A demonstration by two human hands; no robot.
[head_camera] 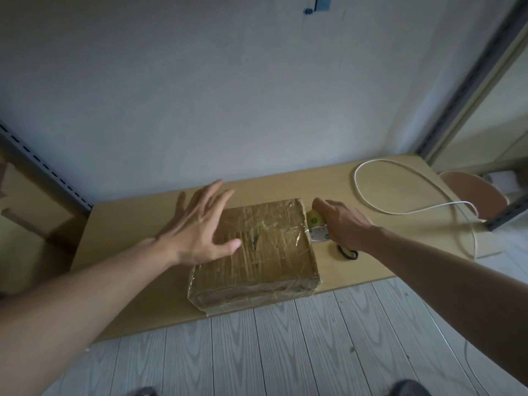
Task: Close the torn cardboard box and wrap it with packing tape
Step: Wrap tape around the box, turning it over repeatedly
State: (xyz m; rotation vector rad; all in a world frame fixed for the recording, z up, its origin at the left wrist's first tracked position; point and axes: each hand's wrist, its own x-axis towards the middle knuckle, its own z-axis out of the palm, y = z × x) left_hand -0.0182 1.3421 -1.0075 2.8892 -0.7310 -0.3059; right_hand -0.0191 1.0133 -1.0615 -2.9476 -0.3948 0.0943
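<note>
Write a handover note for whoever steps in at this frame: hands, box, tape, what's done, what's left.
Left hand: open, fingers spread over the far-left part of the cardboard box; contact unclear.
Right hand: over the tape roll, just right of the box; grip hidden.
Box: closed, flat at the near edge of the table, glossy tape over top and front.
Done: closing, much of the wrapping.
Left: check the unseen sides for bare cardboard.
</note>
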